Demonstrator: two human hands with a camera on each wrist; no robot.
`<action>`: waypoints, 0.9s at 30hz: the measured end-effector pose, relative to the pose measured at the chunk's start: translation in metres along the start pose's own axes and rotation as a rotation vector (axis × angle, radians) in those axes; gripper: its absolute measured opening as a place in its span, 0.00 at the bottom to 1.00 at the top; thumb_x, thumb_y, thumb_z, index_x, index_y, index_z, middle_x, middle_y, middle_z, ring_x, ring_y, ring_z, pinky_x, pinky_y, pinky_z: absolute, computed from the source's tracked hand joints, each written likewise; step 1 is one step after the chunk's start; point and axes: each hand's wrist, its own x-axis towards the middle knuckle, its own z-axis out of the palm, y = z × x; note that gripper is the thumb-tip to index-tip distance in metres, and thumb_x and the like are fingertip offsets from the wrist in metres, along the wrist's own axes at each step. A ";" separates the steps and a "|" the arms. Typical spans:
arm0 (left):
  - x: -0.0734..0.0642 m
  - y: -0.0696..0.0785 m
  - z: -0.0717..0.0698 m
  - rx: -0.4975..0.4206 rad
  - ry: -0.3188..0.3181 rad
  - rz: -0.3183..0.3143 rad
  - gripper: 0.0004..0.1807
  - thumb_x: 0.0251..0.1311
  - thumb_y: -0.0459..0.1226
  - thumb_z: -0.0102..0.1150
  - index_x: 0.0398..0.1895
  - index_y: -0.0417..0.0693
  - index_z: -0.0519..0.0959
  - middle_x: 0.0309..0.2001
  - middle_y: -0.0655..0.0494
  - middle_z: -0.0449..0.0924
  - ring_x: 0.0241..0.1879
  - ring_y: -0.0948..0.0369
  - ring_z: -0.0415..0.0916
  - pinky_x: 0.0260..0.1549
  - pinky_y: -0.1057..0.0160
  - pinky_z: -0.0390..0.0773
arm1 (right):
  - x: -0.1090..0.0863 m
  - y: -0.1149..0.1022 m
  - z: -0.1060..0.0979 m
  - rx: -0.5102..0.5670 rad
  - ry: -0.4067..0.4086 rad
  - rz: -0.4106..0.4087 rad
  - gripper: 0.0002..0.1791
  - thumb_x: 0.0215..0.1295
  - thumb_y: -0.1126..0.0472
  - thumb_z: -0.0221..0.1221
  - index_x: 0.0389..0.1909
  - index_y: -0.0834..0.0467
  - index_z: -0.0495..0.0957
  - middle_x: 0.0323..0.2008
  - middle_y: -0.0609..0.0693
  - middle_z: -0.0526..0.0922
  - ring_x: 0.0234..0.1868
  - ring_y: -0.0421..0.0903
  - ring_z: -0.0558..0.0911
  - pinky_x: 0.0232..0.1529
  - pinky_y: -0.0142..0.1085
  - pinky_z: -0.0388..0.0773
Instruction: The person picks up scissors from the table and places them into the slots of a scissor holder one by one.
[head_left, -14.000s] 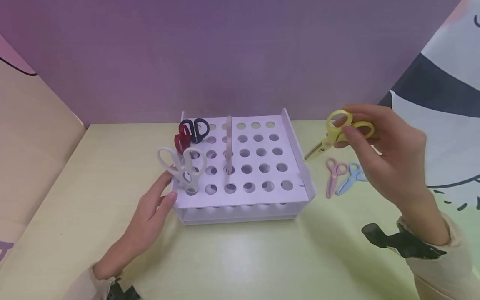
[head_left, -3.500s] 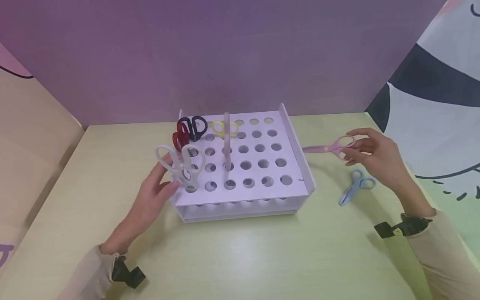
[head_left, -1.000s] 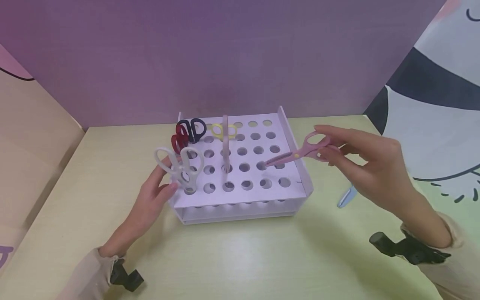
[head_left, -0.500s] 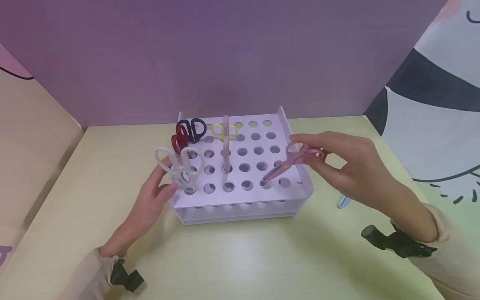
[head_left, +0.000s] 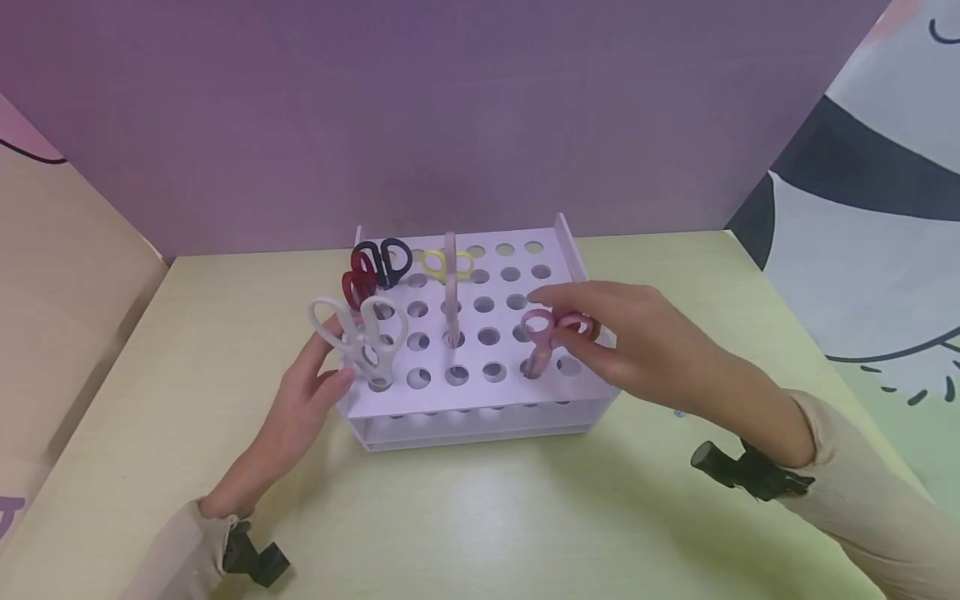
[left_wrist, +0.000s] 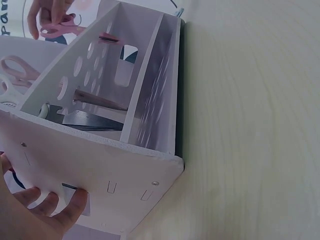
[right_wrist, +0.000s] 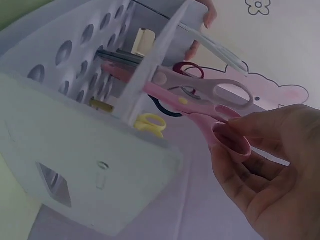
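Note:
My right hand (head_left: 652,346) pinches a ring of the pink scissors (head_left: 542,357) between thumb and fingers. Their blades pass down through a front-row hole, second from the right, in the white rack (head_left: 480,400); the left wrist view shows the tips beneath the top plate. My left hand (head_left: 281,421) rests its fingertips against the rack's left side panel (left_wrist: 85,155). White-handled scissors (head_left: 384,357) stand in the front left hole. Behind them are red scissors (head_left: 358,287) and black scissors (head_left: 384,267). Pale mauve scissors (head_left: 452,287) stand edge-on mid-rack.
Yellow scissors (right_wrist: 141,128) stand in the rack's back row. A tip of the blue scissors (head_left: 679,412) shows on the table (head_left: 480,517) under my right forearm, the remainder hidden. A purple panel (head_left: 480,117) rises behind the table.
Yellow scissors entered the rack earlier. My right hand lifted the pink scissors from the table, carried them left and lowered the blades into a hole. My left hand has stayed at the rack.

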 end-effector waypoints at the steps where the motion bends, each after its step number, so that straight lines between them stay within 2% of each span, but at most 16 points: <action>1: 0.000 0.000 0.000 -0.002 0.000 0.001 0.33 0.71 0.32 0.49 0.78 0.55 0.57 0.75 0.58 0.58 0.73 0.58 0.55 0.58 0.70 0.74 | 0.000 0.000 0.002 0.009 -0.021 0.014 0.23 0.55 0.75 0.67 0.53 0.57 0.81 0.38 0.42 0.86 0.35 0.33 0.79 0.34 0.26 0.77; 7: 0.000 0.000 0.000 -0.019 -0.002 0.004 0.32 0.70 0.31 0.48 0.77 0.53 0.58 0.73 0.59 0.61 0.72 0.58 0.56 0.58 0.69 0.74 | 0.002 0.001 0.015 0.027 -0.145 0.117 0.18 0.59 0.71 0.66 0.49 0.55 0.80 0.38 0.43 0.86 0.37 0.36 0.81 0.37 0.32 0.82; 12: 0.001 0.000 0.000 -0.020 -0.002 0.006 0.32 0.70 0.31 0.48 0.77 0.53 0.58 0.74 0.58 0.60 0.73 0.58 0.56 0.58 0.69 0.74 | 0.001 0.003 0.025 0.036 -0.203 0.145 0.14 0.60 0.70 0.66 0.46 0.55 0.82 0.38 0.43 0.86 0.36 0.35 0.80 0.38 0.31 0.81; 18: 0.000 0.000 0.000 0.014 -0.008 0.011 0.34 0.72 0.32 0.48 0.78 0.59 0.55 0.76 0.57 0.56 0.74 0.56 0.53 0.58 0.70 0.73 | 0.000 0.004 0.029 0.015 -0.222 0.154 0.14 0.60 0.68 0.66 0.47 0.56 0.83 0.39 0.43 0.86 0.37 0.35 0.80 0.36 0.31 0.81; 27: -0.001 0.001 0.001 -0.005 0.004 0.031 0.34 0.71 0.29 0.47 0.78 0.54 0.56 0.76 0.52 0.56 0.72 0.61 0.56 0.57 0.72 0.73 | 0.000 0.003 0.030 -0.018 -0.242 0.175 0.14 0.61 0.67 0.67 0.48 0.56 0.83 0.39 0.43 0.86 0.36 0.35 0.80 0.36 0.31 0.81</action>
